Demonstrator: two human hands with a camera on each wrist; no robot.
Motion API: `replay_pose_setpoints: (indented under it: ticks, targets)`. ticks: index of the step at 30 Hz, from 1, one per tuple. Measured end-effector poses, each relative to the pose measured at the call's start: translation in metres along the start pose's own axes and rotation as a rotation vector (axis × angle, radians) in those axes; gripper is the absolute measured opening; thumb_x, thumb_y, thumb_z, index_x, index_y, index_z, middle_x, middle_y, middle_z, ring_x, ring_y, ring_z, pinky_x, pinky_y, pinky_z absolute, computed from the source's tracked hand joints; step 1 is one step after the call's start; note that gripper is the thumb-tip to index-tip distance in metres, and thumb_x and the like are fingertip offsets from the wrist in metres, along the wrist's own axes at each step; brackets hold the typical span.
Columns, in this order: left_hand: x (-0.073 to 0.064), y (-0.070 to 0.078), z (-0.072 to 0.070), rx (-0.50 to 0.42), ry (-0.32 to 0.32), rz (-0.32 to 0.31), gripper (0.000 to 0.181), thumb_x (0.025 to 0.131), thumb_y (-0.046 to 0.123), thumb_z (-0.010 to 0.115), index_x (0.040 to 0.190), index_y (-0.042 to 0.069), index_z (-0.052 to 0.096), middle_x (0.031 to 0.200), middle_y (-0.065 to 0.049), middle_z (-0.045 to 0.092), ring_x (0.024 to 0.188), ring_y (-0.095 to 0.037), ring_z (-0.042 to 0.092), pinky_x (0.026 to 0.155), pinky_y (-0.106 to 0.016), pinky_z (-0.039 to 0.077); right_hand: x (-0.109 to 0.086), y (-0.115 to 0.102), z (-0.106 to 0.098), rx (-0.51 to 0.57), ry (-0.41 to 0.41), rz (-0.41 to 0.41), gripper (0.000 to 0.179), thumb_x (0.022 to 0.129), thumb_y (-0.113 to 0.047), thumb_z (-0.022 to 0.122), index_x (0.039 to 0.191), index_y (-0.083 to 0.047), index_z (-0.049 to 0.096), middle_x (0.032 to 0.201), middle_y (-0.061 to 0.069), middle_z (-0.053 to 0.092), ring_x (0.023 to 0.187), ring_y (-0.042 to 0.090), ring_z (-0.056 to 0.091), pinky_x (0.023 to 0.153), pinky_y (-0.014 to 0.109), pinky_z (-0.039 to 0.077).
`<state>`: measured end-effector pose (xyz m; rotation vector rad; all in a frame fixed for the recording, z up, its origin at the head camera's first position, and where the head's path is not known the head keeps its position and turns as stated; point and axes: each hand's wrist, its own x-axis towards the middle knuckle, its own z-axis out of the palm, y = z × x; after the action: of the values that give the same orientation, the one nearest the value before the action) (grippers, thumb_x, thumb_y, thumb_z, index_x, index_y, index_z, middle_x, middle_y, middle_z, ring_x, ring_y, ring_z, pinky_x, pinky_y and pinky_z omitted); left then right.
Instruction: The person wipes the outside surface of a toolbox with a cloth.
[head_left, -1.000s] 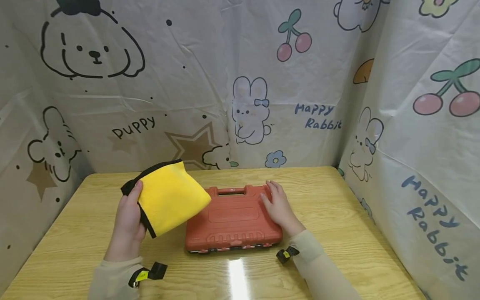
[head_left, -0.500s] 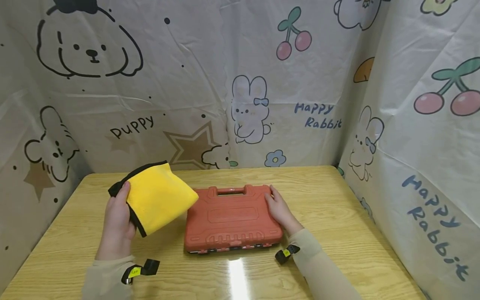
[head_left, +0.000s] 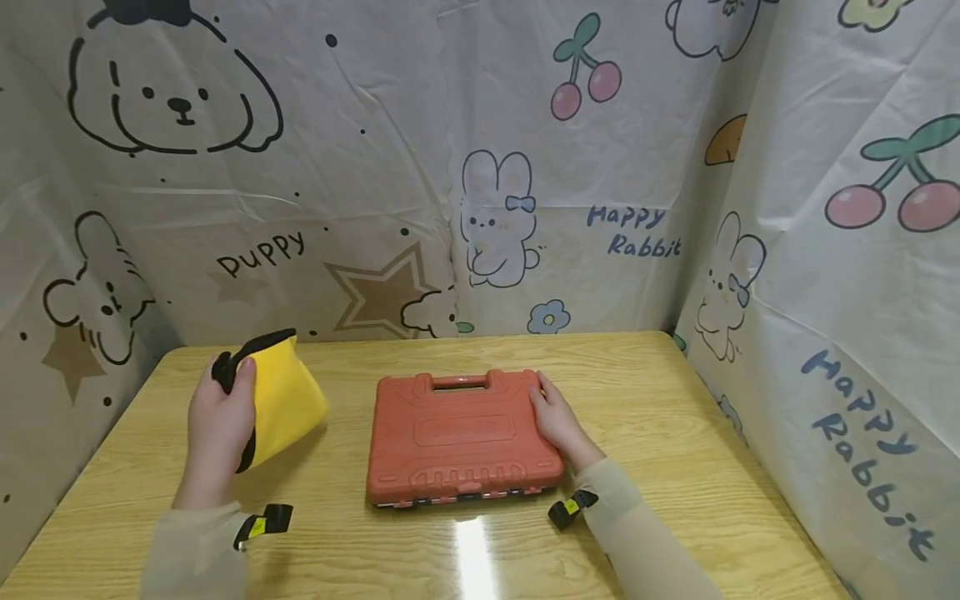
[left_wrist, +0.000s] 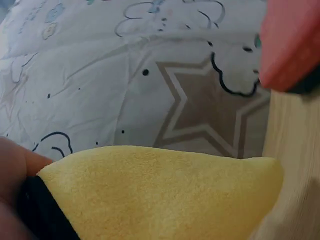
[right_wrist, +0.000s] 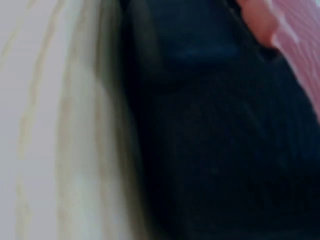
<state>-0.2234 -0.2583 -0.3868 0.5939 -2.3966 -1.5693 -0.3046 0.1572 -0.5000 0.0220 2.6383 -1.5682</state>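
In the head view my left hand (head_left: pixel 221 412) holds a folded yellow cloth (head_left: pixel 285 404) with black edging, raised over the left side of the table. The thumb lies over its near face. The left wrist view shows the cloth (left_wrist: pixel 160 192) close up, with part of the hand (left_wrist: pixel 15 185) at the left edge. A red plastic carrying case (head_left: pixel 465 437) lies closed and flat in the middle, its handle towards the back. My right hand (head_left: pixel 562 421) grips the case's right edge, thumb on top; its other fingers are partly hidden. The right wrist view is mostly dark and blurred.
The wooden table (head_left: pixel 660 533) ends at a patterned fabric backdrop (head_left: pixel 360 192) behind, with more fabric along the left and right sides. Black straps with yellow labels sit on both wrists. A bright reflection crosses the table in front of the case.
My left hand has moved left with the cloth, turning it and bringing it away from over the case. The right hand has shifted from the case's top to its right edge.
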Motion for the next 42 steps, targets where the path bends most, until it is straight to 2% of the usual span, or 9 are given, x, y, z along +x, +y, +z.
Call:
replay_pose_setpoints:
  ticks: [4, 7, 11, 16, 21, 25, 31, 35, 42]
  targets:
    - [0.005, -0.005, 0.009, 0.236, 0.057, 0.224, 0.05, 0.11, 0.039, 0.037, 0.131, -0.005, 0.048, 0.117, -0.033, 0.061, 0.099, -0.043, 0.058, 0.082, -0.051, 0.046, 0.0, 0.0, -0.001, -0.004, 0.001, -0.004, 0.057, 0.113, -0.022, 0.036, 0.162, 0.003, 0.021, 0.165, 0.027, 0.03, 0.153, 0.044, 0.029, 0.125, 0.057, 0.027]
    - [0.009, -0.009, 0.022, 0.312, 0.053, 0.303, 0.048, 0.11, 0.036, 0.038, 0.129, -0.006, 0.05, 0.113, -0.037, 0.065, 0.095, -0.051, 0.064, 0.079, -0.059, 0.051, 0.0, 0.001, -0.002, 0.005, 0.0, 0.001, 0.058, 0.113, -0.023, 0.036, 0.163, 0.002, 0.02, 0.166, 0.026, 0.029, 0.153, 0.043, 0.028, 0.125, 0.057, 0.026]
    - [0.014, -0.016, 0.044, 0.369, 0.007, 0.355, 0.044, 0.11, 0.034, 0.04, 0.128, -0.006, 0.05, 0.108, -0.039, 0.067, 0.093, -0.055, 0.067, 0.077, -0.064, 0.052, 0.0, 0.001, -0.002, 0.01, 0.002, 0.001, 0.058, 0.113, -0.024, 0.036, 0.163, 0.002, 0.02, 0.165, 0.026, 0.029, 0.153, 0.044, 0.029, 0.125, 0.058, 0.027]
    - [0.018, -0.018, 0.065, 0.43, -0.049, 0.415, 0.035, 0.11, 0.03, 0.044, 0.117, -0.003, 0.05, 0.084, -0.029, 0.066, 0.067, -0.038, 0.061, 0.053, -0.045, 0.044, 0.0, 0.001, -0.002, 0.013, 0.0, -0.003, 0.058, 0.113, -0.025, 0.036, 0.163, 0.001, 0.02, 0.166, 0.026, 0.029, 0.153, 0.043, 0.029, 0.125, 0.057, 0.027]
    - [0.021, -0.02, 0.084, 0.486, -0.119, 0.458, 0.033, 0.11, 0.027, 0.045, 0.121, -0.004, 0.051, 0.094, -0.032, 0.069, 0.077, -0.045, 0.068, 0.062, -0.054, 0.052, 0.001, 0.001, -0.002, 0.024, 0.003, -0.006, 0.058, 0.113, -0.024, 0.037, 0.163, 0.001, 0.02, 0.166, 0.025, 0.03, 0.153, 0.043, 0.03, 0.125, 0.057, 0.028]
    - [0.021, -0.023, 0.097, 0.525, -0.171, 0.448, 0.031, 0.109, 0.026, 0.047, 0.121, -0.002, 0.051, 0.102, -0.032, 0.069, 0.09, -0.049, 0.069, 0.076, -0.062, 0.054, 0.001, 0.0, -0.002, 0.023, 0.006, -0.001, 0.058, 0.113, -0.025, 0.037, 0.163, 0.001, 0.021, 0.165, 0.026, 0.03, 0.153, 0.042, 0.03, 0.125, 0.057, 0.027]
    - [0.018, -0.027, 0.111, 0.512, -0.263, 0.348, 0.038, 0.111, 0.026, 0.042, 0.134, -0.004, 0.045, 0.117, -0.034, 0.067, 0.104, -0.047, 0.068, 0.088, -0.059, 0.056, 0.0, 0.0, -0.001, 0.015, -0.003, -0.004, 0.058, 0.113, -0.023, 0.037, 0.163, 0.001, 0.02, 0.165, 0.026, 0.029, 0.152, 0.043, 0.03, 0.124, 0.058, 0.028]
    - [0.02, -0.03, 0.114, 0.464, -0.298, 0.279, 0.051, 0.112, 0.026, 0.038, 0.15, -0.007, 0.034, 0.143, -0.038, 0.052, 0.131, -0.052, 0.054, 0.108, -0.064, 0.045, -0.001, 0.0, -0.001, 0.002, 0.0, -0.01, 0.058, 0.113, -0.023, 0.037, 0.163, 0.002, 0.021, 0.165, 0.027, 0.03, 0.152, 0.043, 0.03, 0.124, 0.058, 0.028]
    - [0.028, -0.035, 0.114, 0.425, -0.373, 0.209, 0.059, 0.113, 0.028, 0.033, 0.159, -0.008, 0.021, 0.157, -0.038, 0.034, 0.145, -0.052, 0.036, 0.119, -0.063, 0.033, -0.001, -0.001, 0.0, -0.013, 0.008, -0.007, 0.058, 0.113, -0.024, 0.037, 0.163, 0.001, 0.022, 0.164, 0.028, 0.031, 0.151, 0.044, 0.033, 0.123, 0.058, 0.03]
